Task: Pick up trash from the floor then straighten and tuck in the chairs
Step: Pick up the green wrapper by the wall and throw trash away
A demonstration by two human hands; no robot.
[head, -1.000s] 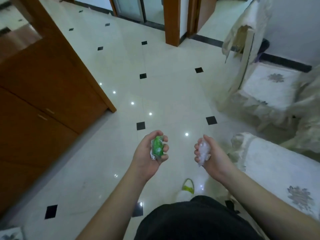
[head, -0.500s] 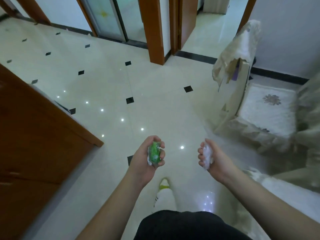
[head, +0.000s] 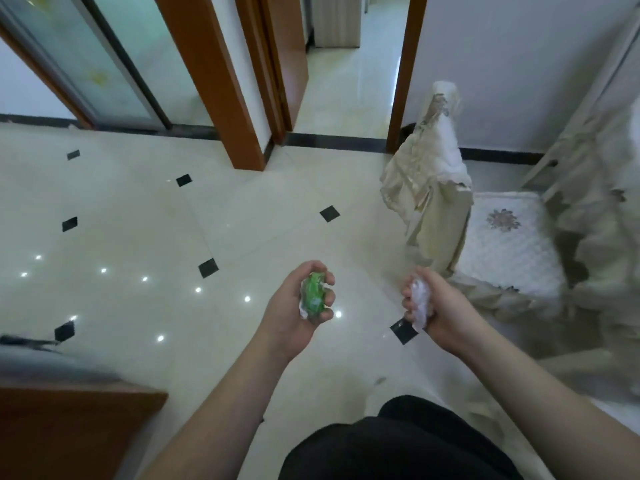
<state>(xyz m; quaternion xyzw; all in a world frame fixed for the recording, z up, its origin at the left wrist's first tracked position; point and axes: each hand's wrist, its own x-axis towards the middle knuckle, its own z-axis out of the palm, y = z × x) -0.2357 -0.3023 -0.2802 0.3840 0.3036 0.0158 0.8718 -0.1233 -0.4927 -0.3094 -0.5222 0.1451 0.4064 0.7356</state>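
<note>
My left hand (head: 291,317) is closed around a crumpled green wrapper (head: 313,296), held at waist height over the cream tiled floor (head: 145,220). My right hand (head: 446,313) is closed around a scrunched wad of clear plastic (head: 420,301). A chair (head: 505,244) with a cream fabric cover and a white quilted seat cushion stands just right of my right hand, its draped backrest (head: 429,174) toward the middle of the room.
A brown wooden cabinet corner (head: 69,431) fills the lower left. Wooden door frames (head: 221,81) and an open doorway (head: 346,74) lie ahead. A second fabric-covered piece of furniture (head: 609,209) stands at the far right against the white wall.
The view has swung and moved forward: the doorways and covered chair are closer and the cabinet has slid to the lower left. Both hands keep the same grip on their trash.
</note>
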